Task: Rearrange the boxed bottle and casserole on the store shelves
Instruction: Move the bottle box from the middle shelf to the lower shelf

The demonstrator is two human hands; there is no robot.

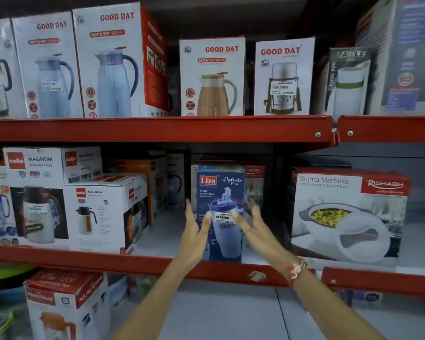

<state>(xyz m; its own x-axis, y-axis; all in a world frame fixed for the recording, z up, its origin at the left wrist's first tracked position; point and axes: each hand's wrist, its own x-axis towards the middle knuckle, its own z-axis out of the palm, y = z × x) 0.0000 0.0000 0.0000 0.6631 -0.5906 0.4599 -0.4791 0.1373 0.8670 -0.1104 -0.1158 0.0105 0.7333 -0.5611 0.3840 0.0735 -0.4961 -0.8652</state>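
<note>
A blue Liza Hydrate Pro bottle box stands upright on the middle red shelf, near its front edge. My left hand is at the box's left side and my right hand at its right side. Both have fingers spread and overlap the box's lower front; neither grips it. A white and red Rishabh Sigma Marbella casserole box sits tilted on the same shelf, further right. Another Rishabh box stands behind the bottle box, mostly hidden.
Cello Magnum flask boxes fill the middle shelf's left. Good Day jug boxes line the upper shelf. A Muralidhar flask box stands on the lower shelf. Bare shelf lies between the Cello boxes and the bottle box.
</note>
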